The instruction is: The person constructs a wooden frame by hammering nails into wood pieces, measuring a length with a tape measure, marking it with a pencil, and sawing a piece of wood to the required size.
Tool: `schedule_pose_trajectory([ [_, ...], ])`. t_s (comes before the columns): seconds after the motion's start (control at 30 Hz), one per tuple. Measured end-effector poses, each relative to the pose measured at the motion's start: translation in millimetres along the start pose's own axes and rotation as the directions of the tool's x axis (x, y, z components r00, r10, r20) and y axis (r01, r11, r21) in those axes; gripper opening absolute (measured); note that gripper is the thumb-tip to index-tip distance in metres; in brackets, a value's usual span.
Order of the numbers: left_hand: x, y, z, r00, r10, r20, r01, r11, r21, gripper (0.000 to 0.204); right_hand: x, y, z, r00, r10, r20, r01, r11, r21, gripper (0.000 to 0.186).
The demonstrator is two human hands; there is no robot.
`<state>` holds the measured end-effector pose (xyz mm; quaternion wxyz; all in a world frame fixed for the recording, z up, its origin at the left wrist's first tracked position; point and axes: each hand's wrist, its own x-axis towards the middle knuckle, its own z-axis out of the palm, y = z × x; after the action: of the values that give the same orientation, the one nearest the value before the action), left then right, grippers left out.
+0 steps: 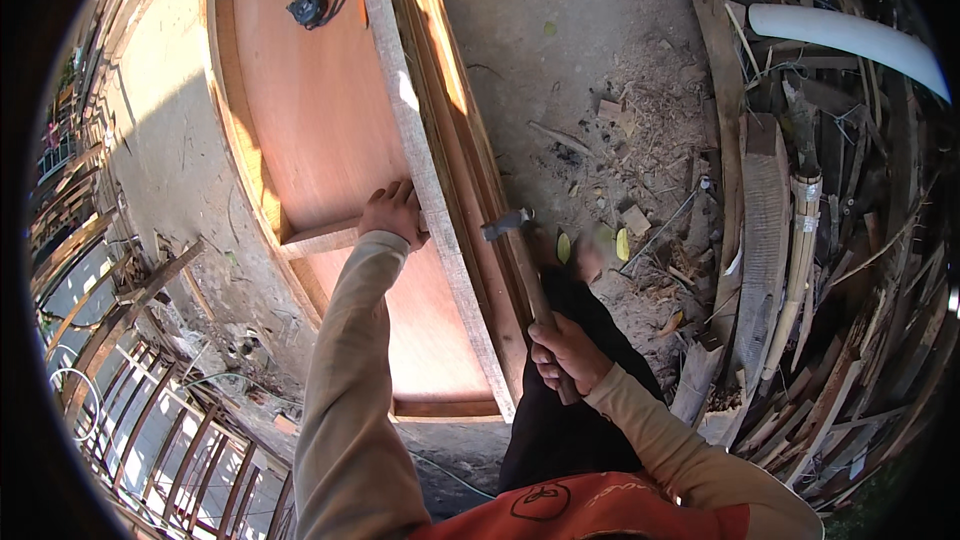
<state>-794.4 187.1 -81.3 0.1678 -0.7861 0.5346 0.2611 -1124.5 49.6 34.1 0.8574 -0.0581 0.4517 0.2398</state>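
Crosspiece [325,239] sits inside wooden frame [422,135]; fastening apparently unfinished. Left hand [394,214] rests there, grip unclear; right hand [572,355] clasps hammer [531,282] beside frame.

Inside the long wooden frame [243,145], the pinkish plywood backing [310,110] offers open room between the short wooden crosspiece [318,240] and the black tape measure [308,8] with its looped strap. The crosspiece bars a straight slide across the plywood; the left hand's fingers [403,191] block its right end. The rough grey timber rail [425,165] walls off the right side, with the wooden-handled metal hammer [530,280] beyond. Dusty grey ground [545,60] leaves a lane before the scrap-wood pile [762,230].
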Motion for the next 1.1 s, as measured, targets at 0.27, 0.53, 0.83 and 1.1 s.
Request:
schedule_pose_trajectory([
  [0.27,-14,-17,-57,0.996,0.031,-0.079,-0.038,0.996,-0.080,0.068,-118,-44,-131,0.737,-0.207,-0.643,-0.054,0.931,-0.361,0.022],
  [0.53,-10,-40,-100,0.992,0.076,-0.100,-0.083,0.994,-0.068,0.061,-196,-1,-159,0.590,-0.060,-0.805,-0.226,0.945,-0.236,0.023],
  [0.83,1,-63,-184,0.971,-0.009,0.240,0.042,0.990,-0.133,0.068,-233,-107,-33,0.636,-0.211,-0.742,-0.359,0.771,-0.527,0.025],
  [1.1,99,-180,-299,0.671,-0.740,0.033,0.447,0.369,-0.815,0.051,-234,-215,20,0.675,-0.374,-0.635,-0.312,0.636,-0.706,0.027],
])
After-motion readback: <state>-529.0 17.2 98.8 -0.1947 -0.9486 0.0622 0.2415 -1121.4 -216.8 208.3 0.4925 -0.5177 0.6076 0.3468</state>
